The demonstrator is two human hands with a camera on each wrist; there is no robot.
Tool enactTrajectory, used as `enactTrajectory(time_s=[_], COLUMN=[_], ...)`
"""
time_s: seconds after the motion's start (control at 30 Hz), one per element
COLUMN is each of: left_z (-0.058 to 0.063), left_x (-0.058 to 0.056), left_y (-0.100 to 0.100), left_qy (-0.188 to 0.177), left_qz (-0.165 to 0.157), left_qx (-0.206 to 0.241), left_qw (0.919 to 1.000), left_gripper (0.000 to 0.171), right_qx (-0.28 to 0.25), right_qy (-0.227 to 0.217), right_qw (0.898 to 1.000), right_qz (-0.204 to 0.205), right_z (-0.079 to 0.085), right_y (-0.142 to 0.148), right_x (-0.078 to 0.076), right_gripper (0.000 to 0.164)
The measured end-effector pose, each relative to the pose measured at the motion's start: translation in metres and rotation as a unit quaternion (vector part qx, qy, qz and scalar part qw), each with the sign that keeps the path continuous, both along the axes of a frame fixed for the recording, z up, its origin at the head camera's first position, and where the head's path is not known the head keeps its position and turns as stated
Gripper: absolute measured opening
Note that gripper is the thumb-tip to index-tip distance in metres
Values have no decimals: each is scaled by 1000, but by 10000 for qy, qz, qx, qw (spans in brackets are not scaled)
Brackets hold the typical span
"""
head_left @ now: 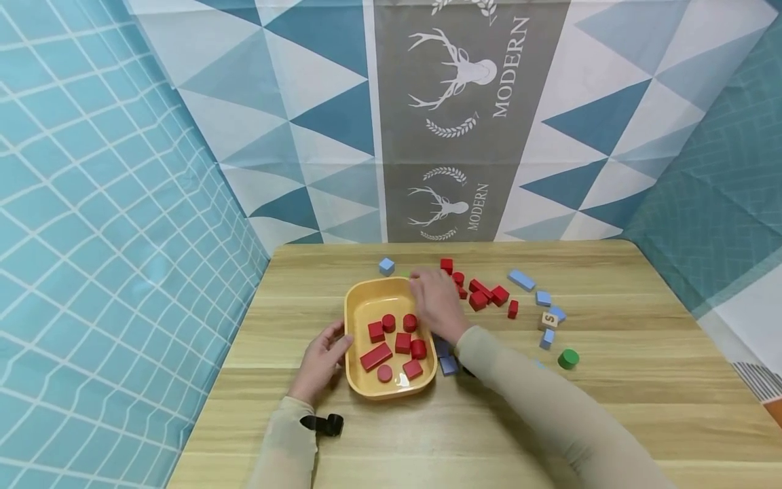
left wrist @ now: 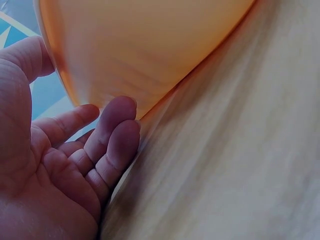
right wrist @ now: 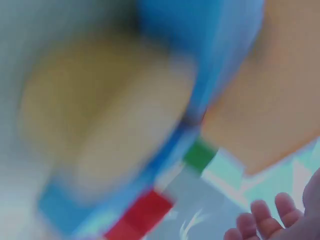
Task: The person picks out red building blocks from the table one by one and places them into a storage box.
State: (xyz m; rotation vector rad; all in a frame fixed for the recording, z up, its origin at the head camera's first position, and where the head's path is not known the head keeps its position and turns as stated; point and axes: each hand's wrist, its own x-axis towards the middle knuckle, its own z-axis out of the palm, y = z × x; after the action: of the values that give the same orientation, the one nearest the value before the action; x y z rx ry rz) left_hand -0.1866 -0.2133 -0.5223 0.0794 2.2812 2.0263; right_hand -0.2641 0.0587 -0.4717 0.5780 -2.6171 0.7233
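Observation:
A yellow plastic tray [head_left: 356, 380] lies on the wooden table with several red toy blocks inside, among them a long red block [head_left: 375, 356] and a red cube [head_left: 402, 342]. At its left side, my left hand [head_left: 320, 360] holds the wall, thumb over the rim and fingers [left wrist: 117, 117] against the outside. My right hand [head_left: 436, 302] is over the tray's right rim, blurred in the head view. Its fingers [right wrist: 262, 212] look loosely spread in the right wrist view, with nothing between them. More red blocks [head_left: 478, 300] lie just beyond it.
Blue blocks [head_left: 522, 280] are scattered at the right, beside a wooden letter block [head_left: 549, 320] and a green cylinder [head_left: 568, 358]. A blue cube [head_left: 386, 266] sits behind the tray. Darker blue blocks [head_left: 449, 365] lie by its right wall, partly under the right forearm. Patterned cloth [head_left: 330, 122] hangs behind the table.

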Motion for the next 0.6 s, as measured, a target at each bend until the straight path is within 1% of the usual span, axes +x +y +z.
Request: enactTrajectory(time_s=[0.07,0.13,0.2,0.23,0.27,0.33,0.43,0.5,0.57,0.6], left_z=[1,1,1,2,1,1,2,2,2,2], left_x=[0,0,0,0,0,0,0,0,1,1], left_y=[0,0,-1,-1,-1,-1,-1,0,0,0], left_qy=[32,65,65,52,44,19,10,12,12,9], left_qz=[22,37,26,16,8,9,41,16,-25,-47], left_qx=[-54,-103,-140,-163,-163,-134,-77,-31,-44,-58], left_qw=[10000,9999,9999,9999,9999,9999,10000,10000,10000,10000], left_gripper=[52,51,51,50,50,51,51,51,51,51], right_qx=[395,1048,1679,1916,2046,2198,2238,2227,2088,1929], right_qy=[-5,-156,-259,-263,-247,-174,-77,-200,-289,-327], right_qw=[9986,9925,9831,9789,9765,9738,9733,9734,9762,9793], right_qz=[-355,-614,-681,-660,-626,-558,-510,-495,-503,-528], right_z=[2,1,-3,-6,-8,-12,-14,-13,-10,-7], right_y=[13,27,38,42,45,49,51,51,51,50], right_x=[-8,-13,-15,-15,-15,-15,-15,-16,-16,-15], right_gripper=[29,24,20,20,20,21,24,25,26,26])
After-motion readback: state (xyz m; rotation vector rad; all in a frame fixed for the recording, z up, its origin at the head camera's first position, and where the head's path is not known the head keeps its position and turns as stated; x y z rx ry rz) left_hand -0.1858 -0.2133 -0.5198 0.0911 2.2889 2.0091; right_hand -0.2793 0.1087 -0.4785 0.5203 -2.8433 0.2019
